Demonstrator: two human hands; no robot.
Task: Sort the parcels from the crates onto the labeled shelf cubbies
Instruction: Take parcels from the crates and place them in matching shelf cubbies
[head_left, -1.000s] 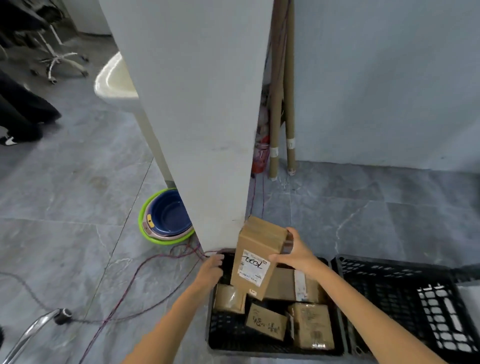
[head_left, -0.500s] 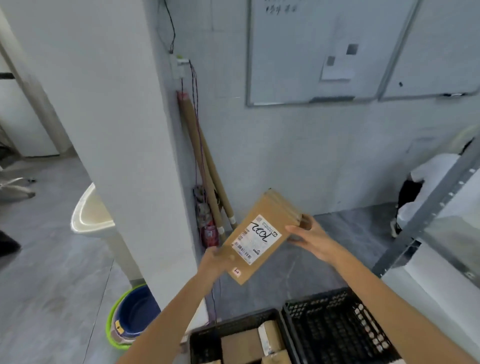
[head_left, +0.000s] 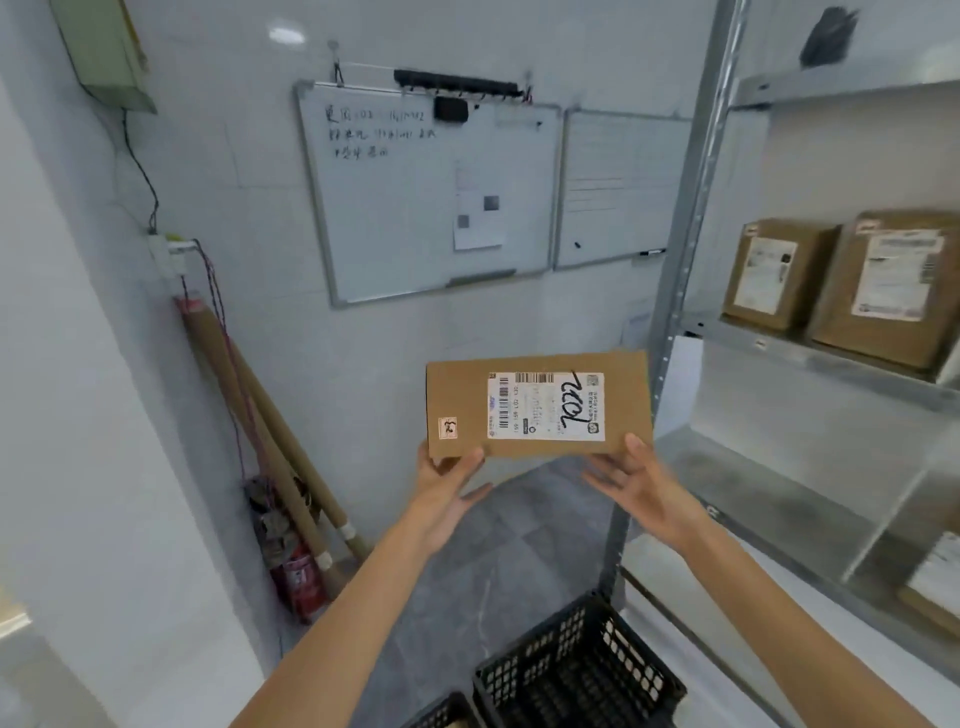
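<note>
**Flat parcel held up beside the metal shelf**

A flat brown cardboard parcel (head_left: 537, 405) is held up in mid-air with its labelled face toward the camera, long side level. A white shipping label (head_left: 546, 407) with barcodes and a black handwritten mark covers the centre-right of that face, and a small square sticker (head_left: 448, 428) sits near its lower left corner.

The left hand (head_left: 447, 493) grips the parcel at the lower left corner, thumb on the front face and fingers behind. The right hand (head_left: 641, 488) is open, palm up and fingers spread, with its fingertips touching the parcel's lower right edge; it supports the parcel without closing on it.

The parcel hangs just left of the grey upright post (head_left: 675, 291) of a metal shelf (head_left: 810, 353). On the shelf's upper board, near its front edge, two labelled brown boxes stand side by side, one smaller (head_left: 774, 275) and one larger (head_left: 893, 286) to its right. On the lowest visible board, at the right edge of the view, part of another parcel (head_left: 935, 582) shows.

Below the hands, on the grey tiled floor, stands a black plastic crate (head_left: 576, 670); it looks empty. The corner of a second crate (head_left: 441, 714) shows to its left. Two whiteboards (head_left: 415, 197) hang on the wall behind, and cardboard tubes (head_left: 260, 415) lean in the corner at left.
</note>
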